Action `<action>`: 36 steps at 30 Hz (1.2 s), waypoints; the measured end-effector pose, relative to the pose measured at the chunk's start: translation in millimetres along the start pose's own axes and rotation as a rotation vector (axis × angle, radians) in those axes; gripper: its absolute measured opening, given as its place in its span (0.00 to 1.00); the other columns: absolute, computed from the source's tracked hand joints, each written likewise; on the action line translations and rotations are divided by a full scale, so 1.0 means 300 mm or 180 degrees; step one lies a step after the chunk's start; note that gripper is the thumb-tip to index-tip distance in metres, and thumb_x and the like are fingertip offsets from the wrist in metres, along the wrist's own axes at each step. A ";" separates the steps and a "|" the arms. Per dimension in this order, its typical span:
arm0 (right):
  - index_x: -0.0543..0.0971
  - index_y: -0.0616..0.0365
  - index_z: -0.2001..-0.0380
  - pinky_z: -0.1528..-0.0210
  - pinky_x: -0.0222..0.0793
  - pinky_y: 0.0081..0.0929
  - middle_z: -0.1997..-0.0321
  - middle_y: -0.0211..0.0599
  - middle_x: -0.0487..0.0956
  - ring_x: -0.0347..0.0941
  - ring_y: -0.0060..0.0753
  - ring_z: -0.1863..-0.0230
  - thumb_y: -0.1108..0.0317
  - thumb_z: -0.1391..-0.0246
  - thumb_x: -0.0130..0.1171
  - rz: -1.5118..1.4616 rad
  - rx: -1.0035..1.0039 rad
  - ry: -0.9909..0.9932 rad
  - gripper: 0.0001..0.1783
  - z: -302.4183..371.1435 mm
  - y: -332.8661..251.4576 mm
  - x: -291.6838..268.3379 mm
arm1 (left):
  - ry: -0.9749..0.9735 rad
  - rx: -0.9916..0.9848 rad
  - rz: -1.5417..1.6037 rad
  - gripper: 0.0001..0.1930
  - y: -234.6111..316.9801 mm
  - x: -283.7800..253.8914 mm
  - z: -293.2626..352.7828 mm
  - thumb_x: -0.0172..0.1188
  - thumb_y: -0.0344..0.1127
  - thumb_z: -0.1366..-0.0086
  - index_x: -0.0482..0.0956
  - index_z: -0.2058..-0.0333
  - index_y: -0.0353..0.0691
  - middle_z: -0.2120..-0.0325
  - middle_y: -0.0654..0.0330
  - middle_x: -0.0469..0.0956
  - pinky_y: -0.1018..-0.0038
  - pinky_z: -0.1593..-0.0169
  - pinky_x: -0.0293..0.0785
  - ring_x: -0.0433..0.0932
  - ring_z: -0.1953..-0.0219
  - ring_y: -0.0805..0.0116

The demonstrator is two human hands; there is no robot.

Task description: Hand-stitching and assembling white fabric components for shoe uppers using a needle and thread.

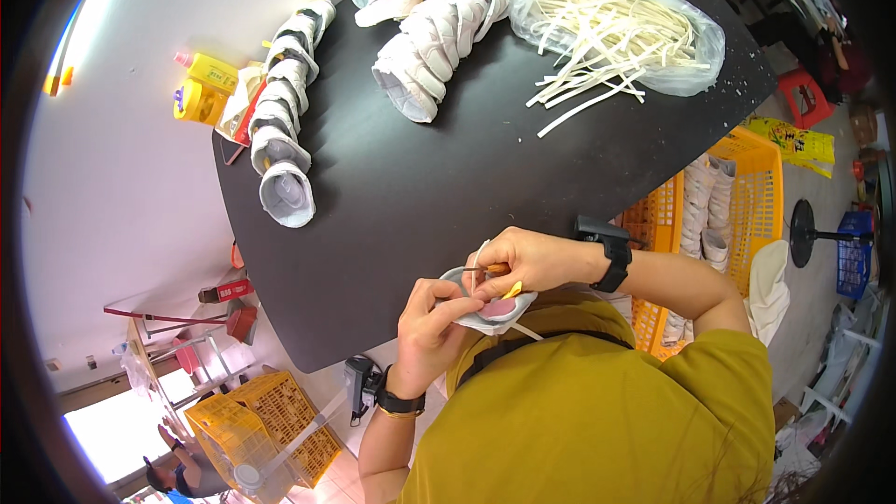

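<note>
Close to my body, at the table's near edge, my left hand (432,325) is closed on the rim of a white and grey shoe upper (487,326). A pinkish patch shows inside it, and a small yellow tab (512,290) sticks up from its edge. My right hand (527,259) is closed over the upper's opening, around a small tool with a brown, wood-like handle (499,268). The tool's thin metal part reaches toward my left fingers; its tip is hidden. A narrow white strip (480,253) rises between my hands, and another white end pokes out below the upper.
Nested rows of similar uppers (420,61) lie on the black table (401,196). A clear bag of cream strips (616,33) lies at the far right. Yellow bottles (201,89) stand beyond the left edge. At right, a yellow basket (761,196) holds more uppers.
</note>
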State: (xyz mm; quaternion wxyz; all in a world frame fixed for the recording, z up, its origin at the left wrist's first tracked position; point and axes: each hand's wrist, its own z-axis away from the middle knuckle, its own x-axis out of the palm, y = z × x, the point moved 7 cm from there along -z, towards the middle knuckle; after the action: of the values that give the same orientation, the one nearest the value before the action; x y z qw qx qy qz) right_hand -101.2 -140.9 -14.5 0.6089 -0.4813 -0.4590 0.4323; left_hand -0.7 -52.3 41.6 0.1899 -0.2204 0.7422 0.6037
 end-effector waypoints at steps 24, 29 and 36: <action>0.81 0.61 0.61 0.70 0.66 0.17 0.71 0.26 0.80 0.69 0.12 0.74 0.71 0.39 0.56 -0.0054 -0.0473 0.2407 0.07 0.214 -0.198 -0.125 | 0.0813 -0.2312 0.1589 0.03 -0.209 -0.039 0.082 0.60 0.25 0.37 0.79 0.65 0.33 0.72 0.64 0.79 0.82 0.79 0.65 0.74 0.76 0.81; 0.79 0.63 0.53 0.74 0.64 0.19 0.80 0.28 0.74 0.67 0.15 0.79 0.69 0.37 0.54 -0.0511 0.0292 0.1503 0.12 0.132 -0.021 0.118 | 0.1252 -0.2565 0.3247 0.07 -0.253 0.027 0.093 0.59 0.29 0.34 0.79 0.59 0.34 0.68 0.60 0.81 0.81 0.77 0.68 0.76 0.73 0.78; 0.75 0.54 0.46 0.82 0.45 0.15 0.83 0.17 0.61 0.52 0.09 0.83 0.65 0.32 0.49 -0.3537 0.0615 0.1154 0.15 0.047 0.106 0.145 | 0.1095 -0.2463 0.3519 0.11 -0.204 0.085 0.066 0.56 0.29 0.31 0.76 0.53 0.32 0.59 0.56 0.81 0.74 0.65 0.83 0.81 0.63 0.69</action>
State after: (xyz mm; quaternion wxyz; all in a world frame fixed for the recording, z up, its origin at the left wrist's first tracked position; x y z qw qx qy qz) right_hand -108.7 -91.0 -38.0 0.8538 -0.1773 -0.4895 -0.0005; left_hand 12.7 -46.1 -26.1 -0.3579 0.0455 0.4966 0.7894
